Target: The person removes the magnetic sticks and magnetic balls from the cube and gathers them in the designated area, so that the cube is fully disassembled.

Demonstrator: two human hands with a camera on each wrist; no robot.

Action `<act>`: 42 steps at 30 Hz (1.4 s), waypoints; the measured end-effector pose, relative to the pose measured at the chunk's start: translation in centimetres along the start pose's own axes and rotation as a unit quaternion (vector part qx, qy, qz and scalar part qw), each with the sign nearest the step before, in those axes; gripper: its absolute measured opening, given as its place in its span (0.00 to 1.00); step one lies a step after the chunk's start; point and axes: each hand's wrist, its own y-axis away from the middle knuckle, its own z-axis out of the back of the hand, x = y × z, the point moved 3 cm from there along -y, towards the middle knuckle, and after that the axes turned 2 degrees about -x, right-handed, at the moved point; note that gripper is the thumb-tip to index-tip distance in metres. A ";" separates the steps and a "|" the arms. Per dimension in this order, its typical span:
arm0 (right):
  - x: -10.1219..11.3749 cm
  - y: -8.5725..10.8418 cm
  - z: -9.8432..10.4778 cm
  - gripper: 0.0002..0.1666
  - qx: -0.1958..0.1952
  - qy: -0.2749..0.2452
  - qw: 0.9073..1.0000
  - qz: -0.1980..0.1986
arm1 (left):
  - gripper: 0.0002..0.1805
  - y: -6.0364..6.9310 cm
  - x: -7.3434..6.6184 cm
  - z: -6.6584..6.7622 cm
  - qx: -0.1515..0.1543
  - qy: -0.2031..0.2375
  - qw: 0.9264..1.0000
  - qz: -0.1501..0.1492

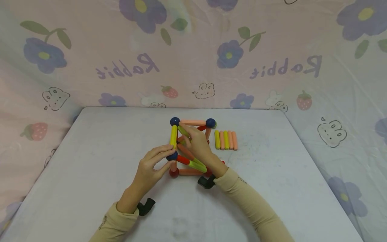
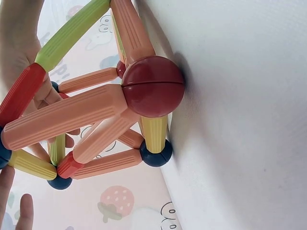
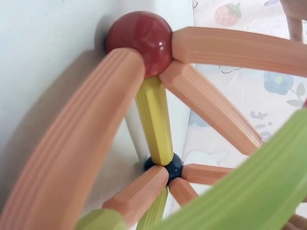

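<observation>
Head — left grip (image 1: pixel 152 166) pinches blue ball (image 1: pixel 171 156), right grip (image 1: pixel 199 144) green stick (image 1: pixel 182 131) — five rods (image 1: pixel 226 140) nearby.

Person's left arm in long beige fabric sleeve (image 1: pixel 116 223) slants up and right from bottom edge; right arm in matching beige fabric sleeve (image 1: pixel 254 205) slants up and left. Bare wrists past both cuffs. Bare left hand (image 1: pixel 151 164): thumb below, fingers above, reaching right, gripping with the tips, fingers bent lightly. Bare right hand (image 1: pixel 198 143): farther forward, back of hand up, index extended toward the left, thumb opposite, pinching. Hands near each other, apart. Left wrist view: two left fingertips at lower left edge. Right wrist view: bits of hand at right edge, can't tell which.
</observation>
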 end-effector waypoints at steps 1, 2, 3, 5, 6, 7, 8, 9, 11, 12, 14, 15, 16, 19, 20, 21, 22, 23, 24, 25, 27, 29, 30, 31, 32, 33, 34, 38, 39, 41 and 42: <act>0.1 0.0 0.0 0.29 0.000 0.006 1.000 0.003 | 0.26 0.0 0.0 0.0 -0.001 -0.001 1.000 -0.002; 0.1 0.0 0.1 0.29 0.001 0.013 1.000 0.006 | 0.26 0.0 0.0 0.0 -0.002 -0.001 1.000 -0.004; 0.2 0.0 0.1 0.28 0.000 0.019 1.000 0.010 | 0.26 0.0 0.0 0.0 -0.002 -0.002 1.000 -0.007; 0.2 0.0 0.2 0.28 0.001 0.029 0.999 0.014 | 0.27 -0.1 0.0 0.0 -0.005 -0.002 1.000 -0.012; 0.2 0.0 0.2 0.29 0.000 0.031 0.999 0.016 | 0.27 -0.1 0.0 0.0 -0.004 -0.002 1.000 -0.011; 0.2 0.0 0.2 0.29 0.001 0.032 0.999 0.016 | 0.27 -0.1 0.0 0.0 -0.004 -0.002 1.000 -0.012; 0.2 0.0 0.2 0.29 0.002 0.033 0.999 0.015 | 0.27 -0.1 0.0 0.0 -0.003 -0.002 1.000 -0.011; 0.1 0.1 0.3 0.29 0.003 0.033 0.999 0.014 | 0.27 -0.1 0.0 0.0 -0.003 -0.003 1.000 -0.011; 0.1 0.3 0.3 0.28 0.004 0.029 0.999 0.014 | 0.26 -0.1 0.1 0.0 -0.003 -0.002 1.000 -0.010; 0.1 0.4 0.4 0.27 0.003 0.024 1.000 0.013 | 0.26 -0.1 0.1 0.0 -0.003 -0.001 1.000 -0.010; 0.1 0.6 0.6 0.26 0.004 0.009 1.000 0.010 | 0.25 0.0 0.2 0.0 -0.002 0.002 1.000 -0.008; 0.1 0.8 0.7 0.26 0.004 -0.001 1.000 0.008 | 0.25 0.0 0.2 0.1 -0.002 0.003 1.000 -0.008; 0.1 1.0 0.8 0.26 0.005 -0.014 1.000 0.008 | 0.25 0.0 0.2 0.1 -0.001 0.005 1.000 -0.007; 0.0 1.5 1.2 0.26 0.012 -0.049 0.999 0.001 | 0.25 0.0 0.1 0.1 -0.001 0.004 1.000 -0.004; -0.1 1.6 1.3 0.25 0.015 -0.058 0.998 0.000 | 0.25 -0.1 0.1 0.1 -0.001 0.003 1.000 -0.005; -0.2 1.8 1.3 0.25 0.017 -0.065 0.998 -0.001 | 0.25 -0.1 0.1 0.1 -0.001 0.003 1.000 -0.005; -0.3 2.0 1.4 0.25 0.018 -0.072 0.997 -0.004 | 0.26 -0.1 0.2 0.1 -0.002 0.002 1.000 -0.006; -0.4 2.2 1.6 0.25 0.019 -0.073 0.997 -0.006 | 0.26 -0.1 0.2 0.1 -0.002 0.002 1.000 -0.007; -0.5 2.4 1.7 0.25 0.019 -0.076 0.997 -0.005 | 0.26 -0.1 0.2 0.1 -0.002 0.002 1.000 -0.007; -0.6 2.6 1.8 0.25 0.020 -0.078 0.997 -0.006 | 0.26 -0.1 0.2 0.1 -0.002 0.002 1.000 -0.008; -0.8 3.1 2.2 0.25 0.019 -0.085 0.996 -0.010 | 0.26 -0.1 0.2 0.1 -0.001 0.002 1.000 -0.007; -1.0 3.5 2.6 0.26 0.023 -0.089 0.995 -0.025 | 0.26 -0.1 0.1 0.2 0.001 0.002 1.000 -0.006; -1.2 3.8 2.8 0.26 0.025 -0.091 0.995 -0.037 | 0.26 -0.1 0.1 0.2 0.002 0.001 1.000 -0.004; -1.4 4.1 3.0 0.26 0.029 -0.093 0.994 -0.050 | 0.26 -0.1 0.1 0.2 0.003 0.000 1.000 -0.003; -1.7 4.4 3.2 0.27 0.033 -0.096 0.993 -0.065 | 0.26 -0.1 0.1 0.2 0.005 0.000 1.000 -0.002; -2.0 4.7 3.3 0.27 0.036 -0.097 0.992 -0.077 | 0.26 -0.1 0.1 0.2 0.005 0.000 1.000 -0.001; -2.3 5.0 3.5 0.26 0.042 -0.096 0.990 -0.090 | 0.26 -0.1 0.1 0.2 0.005 0.000 1.000 -0.001; -3.4 6.1 4.1 0.26 0.069 -0.104 0.984 -0.126 | 0.26 -0.1 0.1 0.1 0.005 0.002 1.000 -0.002; -3.7 6.4 4.3 0.26 0.075 -0.105 0.982 -0.135 | 0.26 -0.1 0.1 0.1 0.005 0.003 1.000 -0.003; -4.3 6.9 4.6 0.25 0.088 -0.107 0.978 -0.156 | 0.27 -0.1 0.1 0.1 0.004 0.003 1.000 -0.005; -4.7 7.2 4.7 0.25 0.093 -0.106 0.976 -0.165 | 0.27 -0.2 0.1 0.1 0.004 0.003 1.000 -0.006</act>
